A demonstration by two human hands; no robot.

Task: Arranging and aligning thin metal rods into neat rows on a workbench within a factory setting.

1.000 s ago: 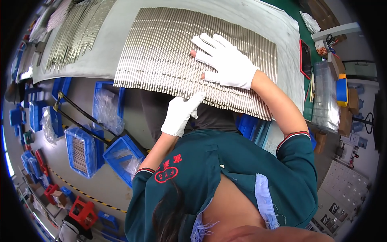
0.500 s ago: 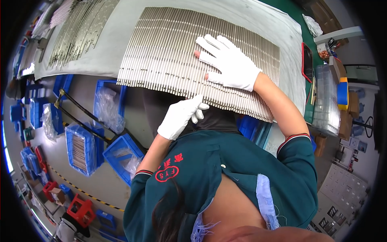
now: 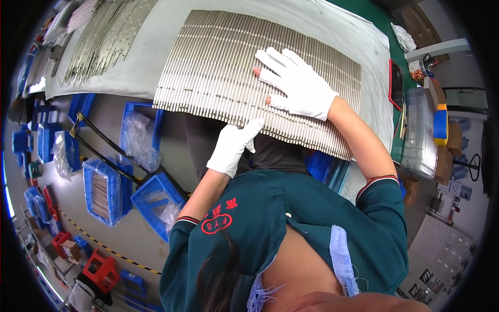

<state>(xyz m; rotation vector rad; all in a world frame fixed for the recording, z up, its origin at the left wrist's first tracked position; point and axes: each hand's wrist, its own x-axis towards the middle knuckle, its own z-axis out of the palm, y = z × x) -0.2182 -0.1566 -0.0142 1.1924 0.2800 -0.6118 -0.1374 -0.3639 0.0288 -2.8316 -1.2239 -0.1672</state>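
A wide row of slim silvery metal rods (image 3: 208,67) lies side by side on a pale cloth (image 3: 156,31), their near ends reaching past the cloth's edge. My right hand (image 3: 301,88), in a white glove with thumb and one fingertip bare, rests flat and open on the rods right of their middle. At the near ends of the rods, my white-gloved left hand (image 3: 231,148) is closed, its thumb against the rod ends and its other fingers curled and partly hidden. What its fingertips hold, if anything, does not show.
More loose rods (image 3: 106,36) lie at the far left of the cloth. A red-edged phone (image 3: 396,83) and clear plastic trays (image 3: 420,130) are on the right. Blue bins (image 3: 104,192) with plastic bags stand on the floor at left, beside a black-handled cart (image 3: 104,143).
My left hand has shifted slightly and turned at the rod ends, and its lower fingers have curled from view. The right hand stays flat on the rods, almost unmoved.
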